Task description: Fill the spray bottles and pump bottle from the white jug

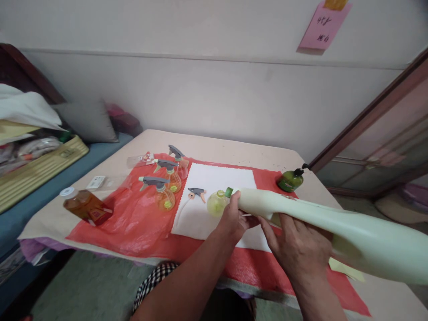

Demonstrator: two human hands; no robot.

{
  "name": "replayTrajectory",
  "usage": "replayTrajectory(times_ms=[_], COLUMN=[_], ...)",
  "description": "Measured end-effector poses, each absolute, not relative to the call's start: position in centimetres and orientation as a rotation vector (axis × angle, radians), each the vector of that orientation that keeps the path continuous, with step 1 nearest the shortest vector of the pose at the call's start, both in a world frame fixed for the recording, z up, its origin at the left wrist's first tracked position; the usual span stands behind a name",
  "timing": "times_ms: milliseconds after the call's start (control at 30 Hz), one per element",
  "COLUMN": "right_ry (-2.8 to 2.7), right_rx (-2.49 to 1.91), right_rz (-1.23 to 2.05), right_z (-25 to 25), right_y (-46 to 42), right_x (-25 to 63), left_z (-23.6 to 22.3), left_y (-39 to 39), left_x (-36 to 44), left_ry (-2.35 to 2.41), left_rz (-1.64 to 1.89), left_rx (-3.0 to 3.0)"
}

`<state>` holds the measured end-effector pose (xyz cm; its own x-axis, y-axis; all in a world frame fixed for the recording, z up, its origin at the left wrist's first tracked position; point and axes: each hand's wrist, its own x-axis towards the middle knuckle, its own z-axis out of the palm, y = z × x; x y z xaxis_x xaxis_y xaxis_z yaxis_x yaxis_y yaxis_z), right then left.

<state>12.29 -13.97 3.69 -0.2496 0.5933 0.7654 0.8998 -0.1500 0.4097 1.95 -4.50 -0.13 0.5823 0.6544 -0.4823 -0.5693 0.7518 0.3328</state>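
Note:
My right hand [297,243] is wrapped around the middle of a large pale green bottle [334,225], which is tipped sideways with its green spout [228,192] pointing left. My left hand [232,218] is closed at the bottle's neck, right beside a small round yellow-green bottle [216,203] that stands open-topped on a white cloth [220,178]. The spout is at the small bottle's mouth. A loose grey spray head [197,193] lies on the cloth to the left.
Three orange spray bottles [165,196] with grey triggers stand on the red plastic sheet [133,218]. An amber bottle [87,206] lies at the table's left edge. A dark green pump bottle [290,180] stands at back right. A bed with a basket is left.

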Motion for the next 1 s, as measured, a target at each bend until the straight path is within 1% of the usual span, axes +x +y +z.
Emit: replayTrajectory(times_ms=[1000], right_ry=[-1.807], right_rx=[-1.664], right_rz=[-1.389], right_z=[3.61], right_y=[-14.00], right_x=[12.47], left_z=[0.07], left_y=[-4.53], left_x=[1.81], left_ry=[0.648], left_rz=[0.719], left_rx=[0.172])
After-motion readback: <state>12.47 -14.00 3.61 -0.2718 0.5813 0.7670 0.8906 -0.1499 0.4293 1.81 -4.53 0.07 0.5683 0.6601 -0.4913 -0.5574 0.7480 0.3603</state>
